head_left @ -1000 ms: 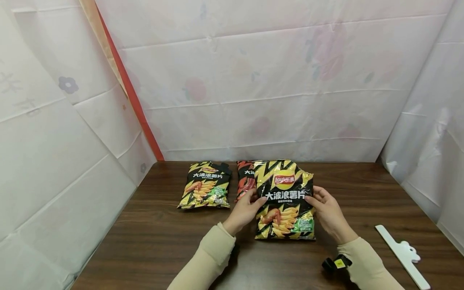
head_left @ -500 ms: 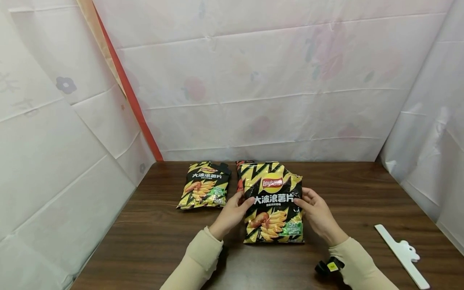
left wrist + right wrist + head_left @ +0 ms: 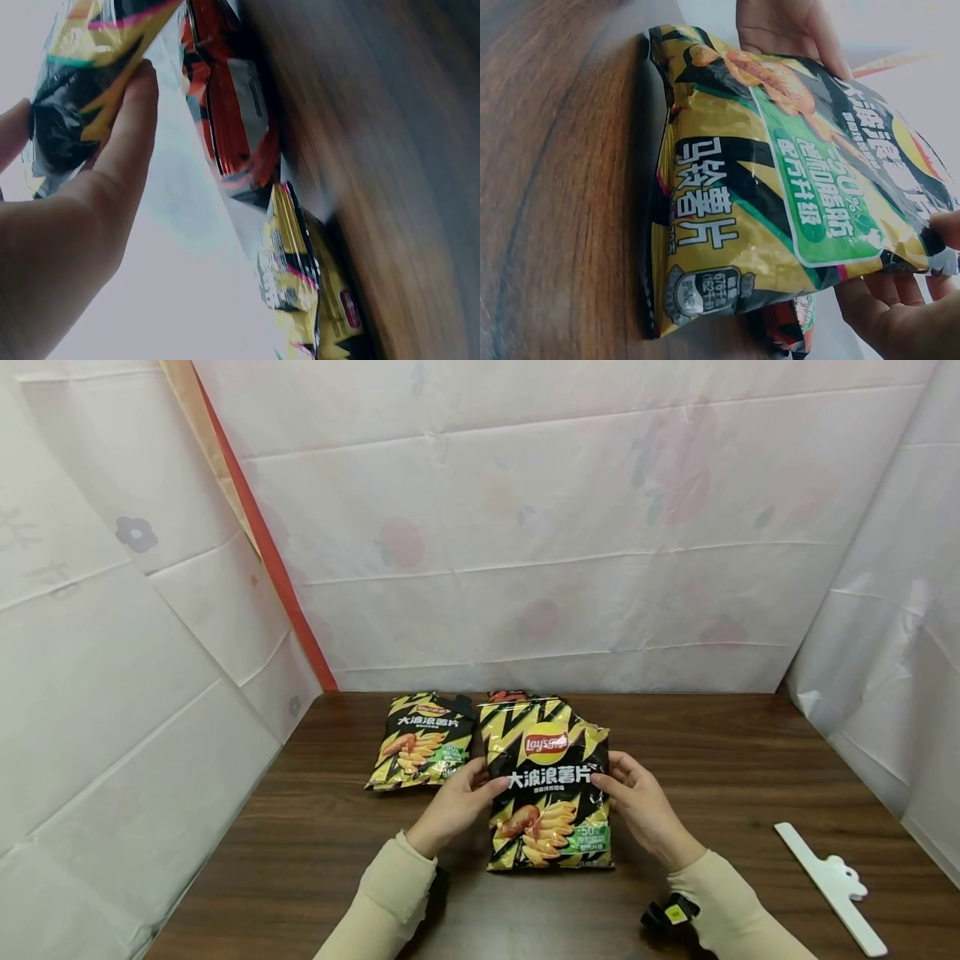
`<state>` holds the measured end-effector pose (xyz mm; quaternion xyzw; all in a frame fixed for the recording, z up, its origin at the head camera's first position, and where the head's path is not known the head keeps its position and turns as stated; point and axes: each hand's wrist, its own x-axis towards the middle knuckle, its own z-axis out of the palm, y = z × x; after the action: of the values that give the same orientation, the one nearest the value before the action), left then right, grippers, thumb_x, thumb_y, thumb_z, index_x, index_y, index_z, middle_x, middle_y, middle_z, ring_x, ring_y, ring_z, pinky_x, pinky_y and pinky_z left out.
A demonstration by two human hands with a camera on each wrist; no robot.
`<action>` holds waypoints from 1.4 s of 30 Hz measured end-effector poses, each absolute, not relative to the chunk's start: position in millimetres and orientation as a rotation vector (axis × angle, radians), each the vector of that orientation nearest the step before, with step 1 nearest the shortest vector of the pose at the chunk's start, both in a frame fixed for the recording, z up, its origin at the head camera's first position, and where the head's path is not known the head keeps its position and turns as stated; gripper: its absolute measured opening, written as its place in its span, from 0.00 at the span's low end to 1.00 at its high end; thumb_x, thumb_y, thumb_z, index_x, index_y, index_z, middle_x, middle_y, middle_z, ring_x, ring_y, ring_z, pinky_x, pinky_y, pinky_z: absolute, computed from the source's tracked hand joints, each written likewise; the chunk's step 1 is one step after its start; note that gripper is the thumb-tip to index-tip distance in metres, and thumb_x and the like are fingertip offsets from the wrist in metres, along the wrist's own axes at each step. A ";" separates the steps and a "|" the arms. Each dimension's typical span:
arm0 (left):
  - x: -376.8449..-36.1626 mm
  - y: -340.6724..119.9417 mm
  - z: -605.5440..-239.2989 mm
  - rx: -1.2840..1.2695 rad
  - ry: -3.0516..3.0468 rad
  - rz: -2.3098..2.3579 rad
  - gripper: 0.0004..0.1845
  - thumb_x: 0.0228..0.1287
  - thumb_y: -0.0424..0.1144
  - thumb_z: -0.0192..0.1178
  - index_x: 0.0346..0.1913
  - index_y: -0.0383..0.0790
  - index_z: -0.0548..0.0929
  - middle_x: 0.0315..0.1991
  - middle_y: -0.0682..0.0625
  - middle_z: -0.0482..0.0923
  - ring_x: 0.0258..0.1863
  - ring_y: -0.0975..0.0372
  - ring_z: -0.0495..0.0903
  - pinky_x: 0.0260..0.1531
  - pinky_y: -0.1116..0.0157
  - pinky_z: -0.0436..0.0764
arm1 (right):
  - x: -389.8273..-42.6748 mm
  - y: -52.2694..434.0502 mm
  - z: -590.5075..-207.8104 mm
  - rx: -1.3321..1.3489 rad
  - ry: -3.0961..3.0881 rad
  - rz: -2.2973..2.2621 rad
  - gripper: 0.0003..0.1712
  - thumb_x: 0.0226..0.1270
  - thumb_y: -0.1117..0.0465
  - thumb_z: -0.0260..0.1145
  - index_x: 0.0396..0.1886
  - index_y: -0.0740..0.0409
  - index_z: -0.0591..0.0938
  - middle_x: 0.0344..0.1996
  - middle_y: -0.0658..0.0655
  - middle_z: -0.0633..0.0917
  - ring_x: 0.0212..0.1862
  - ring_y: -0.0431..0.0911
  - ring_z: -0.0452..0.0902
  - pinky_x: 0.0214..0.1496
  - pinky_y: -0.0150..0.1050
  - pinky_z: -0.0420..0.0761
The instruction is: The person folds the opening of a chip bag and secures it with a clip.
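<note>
From the head view, the left hand (image 3: 453,802) and right hand (image 3: 637,806) each pinch a side edge of the big chip bag (image 3: 549,785), holding it upright with its bottom seam on the table (image 3: 300,860), in front of a red bag (image 3: 506,696) and beside a small yellow bag (image 3: 423,742); a white clip (image 3: 828,885) lies well to the right. The left wrist view, blurred, shows the fingers (image 3: 127,127) curled on the bag's edge (image 3: 82,82), the red bag (image 3: 236,112) behind. The right wrist view shows the bag (image 3: 780,202) puffed and glossy, the fingertips (image 3: 949,225) clamping its edge. It likely handles light, crinkly, slippery and crushable, so the flat side seams seem the safest hold.
</note>
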<state>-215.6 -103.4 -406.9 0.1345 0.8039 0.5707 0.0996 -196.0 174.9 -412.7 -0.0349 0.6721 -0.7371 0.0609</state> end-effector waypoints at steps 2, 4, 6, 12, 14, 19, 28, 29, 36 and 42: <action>-215.0 -106.5 -406.7 0.400 2.373 1.683 0.27 0.69 0.51 0.60 0.60 0.34 0.74 0.51 0.40 0.80 0.47 0.57 0.81 0.48 0.57 0.81 | -196.3 173.7 -412.1 -0.094 2.036 -2.223 0.18 0.72 0.61 0.61 0.57 0.60 0.71 0.44 0.45 0.81 0.46 0.38 0.81 0.47 0.36 0.83; -214.4 -109.4 -406.4 0.409 2.364 1.680 0.30 0.69 0.50 0.60 0.64 0.32 0.71 0.54 0.39 0.78 0.49 0.55 0.81 0.49 0.56 0.81 | -196.5 173.2 -410.4 -0.061 2.060 -2.200 0.18 0.72 0.60 0.62 0.57 0.60 0.71 0.44 0.46 0.80 0.46 0.37 0.79 0.48 0.35 0.82; -214.3 -112.1 -406.5 0.427 2.349 1.679 0.31 0.70 0.49 0.60 0.65 0.30 0.69 0.55 0.37 0.77 0.50 0.54 0.81 0.50 0.54 0.81 | -197.2 173.6 -407.8 -0.018 2.088 -2.177 0.20 0.73 0.57 0.61 0.58 0.61 0.71 0.46 0.46 0.79 0.48 0.35 0.78 0.50 0.34 0.80; -215.1 -117.8 -405.4 0.476 2.277 1.698 0.23 0.71 0.46 0.59 0.59 0.33 0.73 0.48 0.41 0.80 0.41 0.62 0.79 0.46 0.57 0.82 | -200.3 177.1 -397.1 0.008 2.153 -2.194 0.30 0.74 0.52 0.60 0.66 0.67 0.69 0.55 0.47 0.75 0.51 0.31 0.77 0.51 0.32 0.80; -215.1 -118.1 -404.1 0.470 2.270 1.698 0.23 0.70 0.45 0.59 0.60 0.34 0.73 0.46 0.43 0.79 0.38 0.63 0.77 0.42 0.58 0.81 | -201.4 178.6 -394.0 -0.024 2.170 -2.220 0.30 0.74 0.51 0.60 0.65 0.68 0.70 0.53 0.46 0.76 0.51 0.32 0.77 0.51 0.32 0.81; -214.4 -118.0 -401.7 0.457 2.272 1.698 0.24 0.71 0.44 0.59 0.62 0.32 0.72 0.48 0.41 0.80 0.41 0.61 0.78 0.45 0.57 0.82 | -203.6 180.0 -389.0 -0.056 2.232 -2.230 0.29 0.73 0.51 0.61 0.62 0.68 0.72 0.46 0.40 0.79 0.49 0.32 0.78 0.50 0.32 0.81; -213.6 -115.7 -401.6 0.428 2.272 1.716 0.26 0.70 0.42 0.60 0.64 0.30 0.71 0.55 0.37 0.79 0.51 0.54 0.81 0.50 0.57 0.83 | -208.4 176.0 -390.5 0.020 2.190 -2.301 0.06 0.70 0.53 0.65 0.42 0.48 0.84 0.34 0.41 0.82 0.37 0.35 0.79 0.42 0.33 0.82; -213.3 -115.8 -401.6 0.431 2.279 1.711 0.26 0.70 0.43 0.60 0.64 0.30 0.71 0.54 0.37 0.79 0.50 0.55 0.81 0.49 0.57 0.83 | -208.5 175.8 -390.8 0.017 2.183 -2.314 0.05 0.70 0.54 0.65 0.40 0.46 0.84 0.34 0.41 0.82 0.36 0.35 0.79 0.41 0.32 0.82; -212.4 -117.2 -398.9 0.397 2.404 1.609 0.32 0.66 0.51 0.63 0.65 0.32 0.72 0.60 0.38 0.77 0.58 0.51 0.77 0.58 0.49 0.75 | -208.5 172.7 -389.8 0.035 2.157 -2.382 0.03 0.70 0.57 0.65 0.35 0.46 0.85 0.31 0.42 0.83 0.33 0.36 0.80 0.38 0.31 0.82; -215.1 -120.5 -392.3 0.346 2.464 1.640 0.35 0.65 0.49 0.65 0.68 0.31 0.70 0.62 0.36 0.75 0.61 0.47 0.76 0.59 0.51 0.76 | -209.1 170.7 -389.7 0.066 2.137 -2.411 0.04 0.69 0.57 0.66 0.33 0.45 0.85 0.30 0.42 0.84 0.33 0.36 0.80 0.37 0.31 0.82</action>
<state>-215.1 -120.5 -392.3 0.1157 0.8242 0.5485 0.0807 -209.1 170.7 -389.7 0.0203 0.6626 -0.7476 -0.0403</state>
